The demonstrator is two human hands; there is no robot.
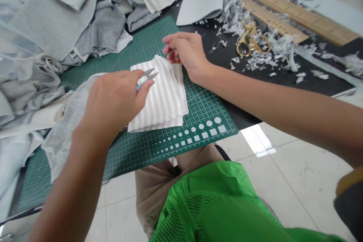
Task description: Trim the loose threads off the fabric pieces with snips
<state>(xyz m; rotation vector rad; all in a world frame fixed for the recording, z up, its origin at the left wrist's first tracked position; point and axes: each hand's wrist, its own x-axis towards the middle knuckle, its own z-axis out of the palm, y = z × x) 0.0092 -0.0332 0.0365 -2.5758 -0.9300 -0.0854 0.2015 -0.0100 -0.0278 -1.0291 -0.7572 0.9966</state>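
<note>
A folded stack of grey-and-white striped fabric lies on the green cutting mat. My left hand is closed around small thread snips with a bluish handle. Their two pointed blades are apart, above the upper left part of the stripes. At the fabric's far right corner is my right hand, its fingers curled loosely inward. Whatever those fingers may pinch is too small or hidden to make out. A plain light grey cloth lies beside the stack, partly behind my left hand.
Heaped grey and white cloth pieces cover the table's left and far side. At the right are gold-handled scissors, shredded scraps and wooden rulers on the black tabletop. The mat's near edge overhangs my lap.
</note>
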